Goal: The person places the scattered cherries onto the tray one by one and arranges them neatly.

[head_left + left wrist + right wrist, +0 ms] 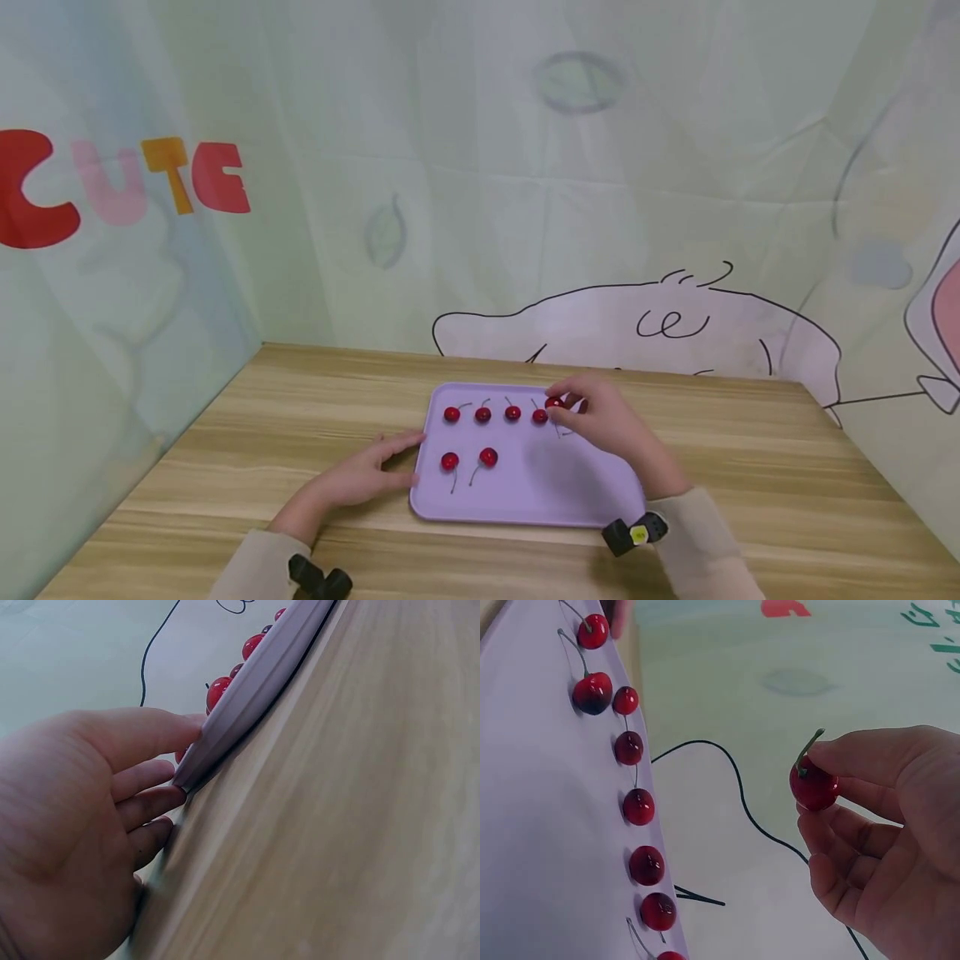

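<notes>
A lilac tray (525,492) lies on the wooden table with several red cherries on it, their thin stems attached. Most form a row along the far edge, such as this cherry (512,412); two more, including a cherry (488,457), sit nearer the front left. My right hand (600,417) pinches a cherry (814,784) between thumb and fingertips over the tray's far right part, its green stem pointing up. The hand hides some of the row's end in the head view. With fingers spread and fairly straight, my left hand (360,475) touches the tray's left edge.
The wooden table (262,417) extends around the tray on all sides. Behind it hangs a pale cloth backdrop (480,208) with cartoon drawings and coloured letters, also covering both sides. Black camera mounts (633,533) sit on both wrists.
</notes>
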Demonstrator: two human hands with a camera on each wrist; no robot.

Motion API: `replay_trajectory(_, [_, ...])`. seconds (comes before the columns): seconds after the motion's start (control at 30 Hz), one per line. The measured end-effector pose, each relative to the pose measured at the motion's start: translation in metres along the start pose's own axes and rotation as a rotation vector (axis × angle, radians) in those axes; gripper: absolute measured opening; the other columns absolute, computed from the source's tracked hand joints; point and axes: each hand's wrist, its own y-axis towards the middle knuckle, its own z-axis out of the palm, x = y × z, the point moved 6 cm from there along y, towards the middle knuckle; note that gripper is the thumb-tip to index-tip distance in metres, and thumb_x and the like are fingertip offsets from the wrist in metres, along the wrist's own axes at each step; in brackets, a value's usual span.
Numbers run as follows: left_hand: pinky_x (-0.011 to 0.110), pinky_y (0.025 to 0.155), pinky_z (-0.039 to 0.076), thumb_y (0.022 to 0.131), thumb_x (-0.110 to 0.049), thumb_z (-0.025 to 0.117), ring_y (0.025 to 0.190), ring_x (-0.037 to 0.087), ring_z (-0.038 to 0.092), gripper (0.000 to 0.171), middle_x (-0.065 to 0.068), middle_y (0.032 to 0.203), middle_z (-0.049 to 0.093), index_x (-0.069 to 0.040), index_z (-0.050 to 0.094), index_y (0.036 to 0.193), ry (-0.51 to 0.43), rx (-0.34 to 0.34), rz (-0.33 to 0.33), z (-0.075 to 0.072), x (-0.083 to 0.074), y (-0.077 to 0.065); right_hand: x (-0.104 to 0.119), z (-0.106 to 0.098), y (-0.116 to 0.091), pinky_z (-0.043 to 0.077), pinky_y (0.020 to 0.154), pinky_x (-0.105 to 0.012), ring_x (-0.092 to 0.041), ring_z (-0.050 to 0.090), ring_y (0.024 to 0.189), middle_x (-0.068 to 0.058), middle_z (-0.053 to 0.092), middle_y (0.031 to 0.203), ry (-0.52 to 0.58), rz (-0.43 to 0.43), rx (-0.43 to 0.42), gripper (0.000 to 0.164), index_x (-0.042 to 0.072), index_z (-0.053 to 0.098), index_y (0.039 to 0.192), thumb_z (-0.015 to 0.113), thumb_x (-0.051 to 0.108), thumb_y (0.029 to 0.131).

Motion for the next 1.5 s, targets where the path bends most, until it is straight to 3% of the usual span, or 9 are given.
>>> replay_trajectory(0.2, [0.058,0.117,-0.001,0.091,-0.031,0.066,0.144,0.038,0.021,0.065,0.017,0.153,0.035,-0.006,0.042,0.146,-0.001,0.000,0.008,-0.001,0.000,0.000,0.004,0.011,0.002,0.051,0.067,-0.026,-0.012,0.058,0.078,0.001,0.068,0.094,0.005,-0.028,0.000,0.018,0.010,0.073,0.103,0.073,0.011,0.085])
replay_trajectory(0.47, [0.058,0.117,-0.002,0.091,-0.030,0.066,0.144,0.039,0.021,0.065,0.018,0.153,0.035,-0.005,0.042,0.145,0.000,-0.003,0.009,-0.001,-0.002,-0.001,0.002,0.028,0.001,0.049,0.062,-0.023,-0.013,0.054,0.076,0.001,0.066,0.092,0.038,-0.003,0.042,0.020,0.008,0.072,0.105,0.073,0.014,0.086])
replay_trajectory(1.27, [0.059,0.117,-0.003,0.090,-0.028,0.067,0.144,0.040,0.019,0.064,0.019,0.152,0.035,-0.005,0.043,0.145,-0.014,-0.006,0.003,-0.002,-0.003,-0.001,0.002,0.067,0.003,0.049,0.064,-0.021,-0.012,0.058,0.078,0.000,0.067,0.089,0.069,-0.087,0.148,0.015,0.003,0.071,0.098,0.072,0.008,0.084])
replay_trajectory(1.5, [0.058,0.117,-0.003,0.090,-0.029,0.067,0.144,0.039,0.020,0.064,0.019,0.152,0.035,-0.004,0.043,0.145,-0.010,-0.002,0.007,-0.001,-0.002,0.000,-0.008,0.076,0.002,0.049,0.065,-0.021,-0.011,0.057,0.078,0.002,0.066,0.088,0.049,-0.026,0.184,0.014,0.005,0.071,0.097,0.073,0.009,0.084])
